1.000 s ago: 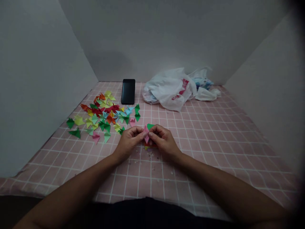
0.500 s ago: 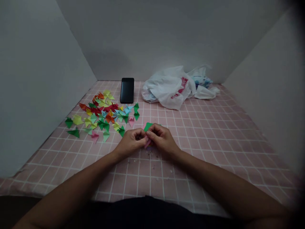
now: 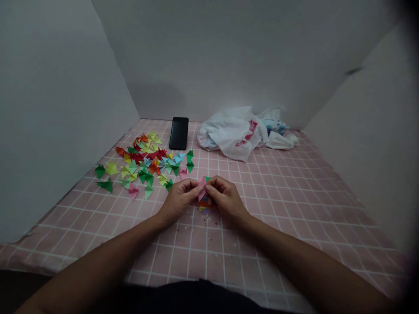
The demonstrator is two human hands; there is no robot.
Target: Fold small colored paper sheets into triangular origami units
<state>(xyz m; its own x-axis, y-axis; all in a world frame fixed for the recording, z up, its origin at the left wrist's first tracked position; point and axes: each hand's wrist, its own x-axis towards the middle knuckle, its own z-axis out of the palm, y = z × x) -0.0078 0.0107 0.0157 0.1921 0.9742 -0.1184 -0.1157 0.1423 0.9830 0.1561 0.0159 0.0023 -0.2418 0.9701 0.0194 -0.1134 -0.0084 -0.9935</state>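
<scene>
A small folded piece of pink paper is pinched between my two hands at the middle of the table. My left hand grips its left side with thumb and forefinger. On its right edge, the thumb and fingers of my right hand are closed. Coloured paper sheets, with orange, yellow and purple edges showing, lie beneath; a green corner shows behind, and my hands hide most of them. To the left spreads a group of folded paper pieces in green, red, yellow, orange, blue and pink.
A black phone stands tilted behind the folded pieces. A crumpled white plastic bag lies at the back, with another bag beside it. Tiny scraps dot the pink checked cloth. Pale walls enclose the left, back and right.
The pink paper now stands more upright between my fingers, and more of it shows. The whole scene sits slightly lower in view, as the head has tilted. The orange sheet beneath is more visible.
</scene>
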